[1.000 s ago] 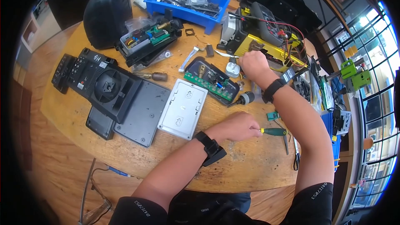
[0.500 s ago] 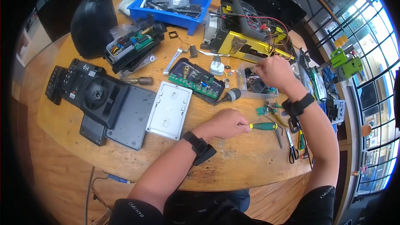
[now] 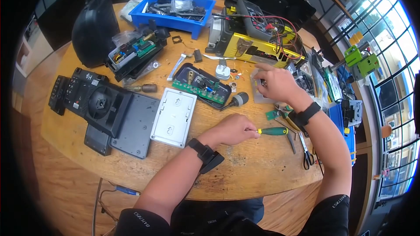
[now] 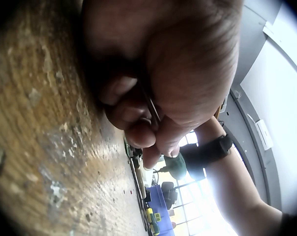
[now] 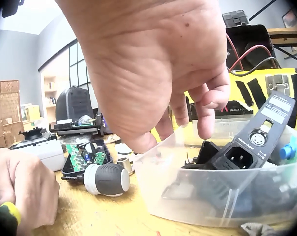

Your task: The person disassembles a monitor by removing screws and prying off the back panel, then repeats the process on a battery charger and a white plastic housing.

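In the head view my left hand (image 3: pixel 235 130) holds a screwdriver with a green and yellow handle (image 3: pixel 273 131) by its metal shaft, low over the wooden table. The left wrist view shows the shaft (image 4: pixel 149 103) between thumb and curled fingers. My right hand (image 3: pixel 280 85) hovers palm down over a clear plastic bin (image 5: pixel 156 189), fingers loosely spread and nothing visible in them. Inside the bin lies a black module with a power socket and a round connector (image 5: pixel 259 137), among other parts. Beside the bin is a grey and white screwdriver handle (image 5: pixel 107 179).
An opened black housing with a green circuit board (image 3: pixel 201 88) lies mid-table, left of it a white panel (image 3: pixel 174 117) and black device parts (image 3: pixel 103 102). A blue tray (image 3: pixel 168 17) and yellow toolbox (image 3: pixel 245 50) stand behind. Scissors (image 3: pixel 305 150) and pliers lie at right.
My right hand has moved from beside the white plug, rightward over the clear bin, then slightly back left, its fingers spreading. The left hand keeps the screwdriver. The head view has shifted.
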The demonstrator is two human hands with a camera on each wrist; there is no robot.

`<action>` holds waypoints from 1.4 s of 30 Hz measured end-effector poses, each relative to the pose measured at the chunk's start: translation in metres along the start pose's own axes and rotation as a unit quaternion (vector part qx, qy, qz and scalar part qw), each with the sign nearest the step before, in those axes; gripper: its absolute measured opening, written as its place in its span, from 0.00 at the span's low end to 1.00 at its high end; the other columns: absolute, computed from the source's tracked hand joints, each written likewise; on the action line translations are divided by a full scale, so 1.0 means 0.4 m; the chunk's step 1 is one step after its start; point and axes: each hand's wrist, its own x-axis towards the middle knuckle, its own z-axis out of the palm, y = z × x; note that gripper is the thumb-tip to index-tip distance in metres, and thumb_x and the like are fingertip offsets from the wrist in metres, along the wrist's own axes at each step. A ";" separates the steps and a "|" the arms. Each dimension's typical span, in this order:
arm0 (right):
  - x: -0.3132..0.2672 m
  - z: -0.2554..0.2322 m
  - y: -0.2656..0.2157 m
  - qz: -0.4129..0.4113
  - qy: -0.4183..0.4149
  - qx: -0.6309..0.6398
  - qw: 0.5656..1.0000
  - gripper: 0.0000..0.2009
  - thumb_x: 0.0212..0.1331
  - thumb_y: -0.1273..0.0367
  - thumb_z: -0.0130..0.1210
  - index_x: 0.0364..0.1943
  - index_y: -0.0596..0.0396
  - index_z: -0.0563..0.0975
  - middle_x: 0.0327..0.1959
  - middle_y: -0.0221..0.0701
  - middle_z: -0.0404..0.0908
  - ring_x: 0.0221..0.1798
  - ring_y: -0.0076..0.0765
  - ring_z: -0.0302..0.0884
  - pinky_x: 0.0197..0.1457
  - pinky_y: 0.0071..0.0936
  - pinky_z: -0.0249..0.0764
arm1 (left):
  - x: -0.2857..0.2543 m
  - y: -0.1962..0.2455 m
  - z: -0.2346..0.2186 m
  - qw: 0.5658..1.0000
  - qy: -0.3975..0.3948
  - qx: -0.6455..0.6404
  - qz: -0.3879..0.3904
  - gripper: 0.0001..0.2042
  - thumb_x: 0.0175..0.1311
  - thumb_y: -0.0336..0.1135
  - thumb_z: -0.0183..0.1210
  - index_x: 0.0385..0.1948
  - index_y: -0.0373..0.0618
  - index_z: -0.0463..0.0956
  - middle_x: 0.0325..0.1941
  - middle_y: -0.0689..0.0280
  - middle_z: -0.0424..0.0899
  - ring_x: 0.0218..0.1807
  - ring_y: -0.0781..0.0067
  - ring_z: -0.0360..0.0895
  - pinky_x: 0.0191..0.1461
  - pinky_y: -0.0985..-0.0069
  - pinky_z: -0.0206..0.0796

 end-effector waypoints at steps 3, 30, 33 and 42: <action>0.017 0.008 0.006 -0.012 -0.001 -0.032 0.999 0.13 0.56 0.64 0.61 0.44 0.46 0.90 0.59 0.35 0.87 0.51 0.52 0.88 0.54 0.46 0.84 | -0.001 -0.002 -0.001 1.000 0.000 0.002 -0.002 0.13 0.69 0.47 0.67 0.39 0.46 0.90 0.23 0.57 0.81 0.25 0.62 0.76 0.33 0.65 0.66; 0.240 0.077 -0.125 0.020 -0.082 0.107 0.991 0.23 0.60 0.54 0.70 0.54 0.52 0.86 0.48 0.45 0.90 0.55 0.54 0.87 0.60 0.47 0.81 | 0.005 -0.026 0.008 0.999 0.017 0.013 0.036 0.14 0.68 0.47 0.66 0.38 0.46 0.90 0.26 0.53 0.84 0.29 0.53 0.79 0.36 0.61 0.69; 0.228 0.065 -0.122 0.030 -0.086 0.123 0.988 0.21 0.58 0.60 0.70 0.54 0.54 0.85 0.48 0.44 0.90 0.52 0.52 0.88 0.57 0.43 0.81 | 0.007 -0.022 0.006 0.999 0.010 0.023 0.034 0.14 0.68 0.47 0.66 0.38 0.46 0.90 0.26 0.53 0.83 0.29 0.53 0.79 0.36 0.61 0.69; 0.052 -0.008 -0.091 -0.006 0.087 0.166 0.982 0.19 0.60 0.61 0.68 0.53 0.55 0.86 0.47 0.46 0.89 0.52 0.53 0.87 0.57 0.46 0.81 | 0.005 -0.015 0.006 0.999 0.012 0.018 0.031 0.13 0.69 0.46 0.66 0.37 0.45 0.89 0.25 0.53 0.82 0.28 0.54 0.78 0.36 0.61 0.68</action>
